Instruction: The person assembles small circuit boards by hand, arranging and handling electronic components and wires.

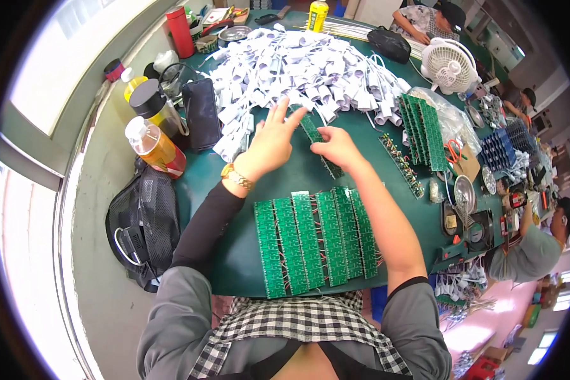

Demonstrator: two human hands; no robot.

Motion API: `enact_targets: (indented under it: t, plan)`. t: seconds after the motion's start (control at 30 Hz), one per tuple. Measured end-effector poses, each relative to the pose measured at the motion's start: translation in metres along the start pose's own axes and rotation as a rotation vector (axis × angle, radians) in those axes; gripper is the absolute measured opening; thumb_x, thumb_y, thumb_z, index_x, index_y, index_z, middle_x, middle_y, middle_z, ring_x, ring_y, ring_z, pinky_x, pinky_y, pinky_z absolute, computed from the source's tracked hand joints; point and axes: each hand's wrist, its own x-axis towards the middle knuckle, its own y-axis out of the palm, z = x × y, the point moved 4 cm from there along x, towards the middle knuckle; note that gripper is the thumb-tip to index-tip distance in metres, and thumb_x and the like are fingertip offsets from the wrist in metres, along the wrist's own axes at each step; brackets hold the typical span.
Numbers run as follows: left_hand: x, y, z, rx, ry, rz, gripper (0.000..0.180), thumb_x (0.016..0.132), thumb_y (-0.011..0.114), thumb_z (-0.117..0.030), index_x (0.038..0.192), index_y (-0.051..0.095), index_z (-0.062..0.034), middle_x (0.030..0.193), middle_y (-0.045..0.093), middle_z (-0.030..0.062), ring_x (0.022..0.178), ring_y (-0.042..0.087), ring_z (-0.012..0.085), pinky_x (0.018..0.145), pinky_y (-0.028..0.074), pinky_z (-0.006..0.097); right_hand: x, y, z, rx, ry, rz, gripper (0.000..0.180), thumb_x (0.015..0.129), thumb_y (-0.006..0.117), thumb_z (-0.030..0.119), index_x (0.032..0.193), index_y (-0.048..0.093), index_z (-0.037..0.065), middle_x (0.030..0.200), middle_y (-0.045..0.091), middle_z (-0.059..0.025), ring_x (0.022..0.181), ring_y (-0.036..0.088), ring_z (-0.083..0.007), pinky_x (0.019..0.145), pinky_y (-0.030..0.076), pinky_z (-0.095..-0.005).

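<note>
My left hand (270, 143) lies over the green table (234, 253) with its fingers spread, touching the near edge of a big heap of white plastic parts (304, 66). My right hand (337, 147) pinches a long green circuit board strip (320, 144) that runs from the heap toward me. A gold watch sits on my left wrist. In front of me several green circuit board strips (313, 240) lie side by side in a row.
Bottles (155, 147) and a dark pouch (201, 113) stand at the left, a black mesh bag (142, 221) on the sill. More green boards (422, 130), a white fan (448, 64), scissors and small tools lie at the right. Other people sit at the far and right edges.
</note>
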Motion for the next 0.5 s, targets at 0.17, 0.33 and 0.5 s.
enact_targets:
  t: [0.17, 0.33, 0.5]
  plan:
    - [0.007, -0.028, -0.018, 0.044, 0.206, -0.102, 0.043, 0.069, 0.063, -0.001, 0.109, 0.055, -0.0139, 0.133, 0.043, 0.0092, 0.132, 0.029, 0.0317, 0.098, 0.027, 0.057, -0.055, -0.017, 0.08, 0.646, 0.077, 0.273, 0.042, 0.081, 0.066, 0.022, 0.114, 0.055, -0.003, 0.094, 0.062, -0.0056, 0.077, 0.06, -0.0098, 0.058, 0.049, -0.0252]
    - [0.0, -0.071, -0.029, -0.588, -0.046, 0.159, 0.021, 0.078, 0.07, -0.02, 0.088, 0.062, -0.0027, 0.067, 0.06, 0.0061, 0.062, 0.058, 0.0084, 0.056, 0.046, 0.026, -0.072, -0.041, 0.094, 1.202, -0.206, 0.339, 0.049, 0.086, 0.058, 0.013, 0.129, 0.039, -0.001, 0.105, 0.056, -0.0134, 0.079, 0.06, -0.0158, 0.055, 0.049, -0.0223]
    - [-0.013, -0.044, -0.053, -0.962, -0.16, 0.261, 0.023, 0.082, 0.063, -0.019, 0.084, 0.06, 0.0038, 0.064, 0.059, 0.004, 0.057, 0.049, 0.0056, 0.052, 0.042, 0.026, -0.087, -0.032, 0.118, 0.587, -0.519, -0.103, 0.097, 0.064, 0.081, 0.017, 0.138, 0.02, 0.004, 0.114, 0.046, -0.0122, 0.089, 0.053, -0.0151, 0.062, 0.045, -0.0198]
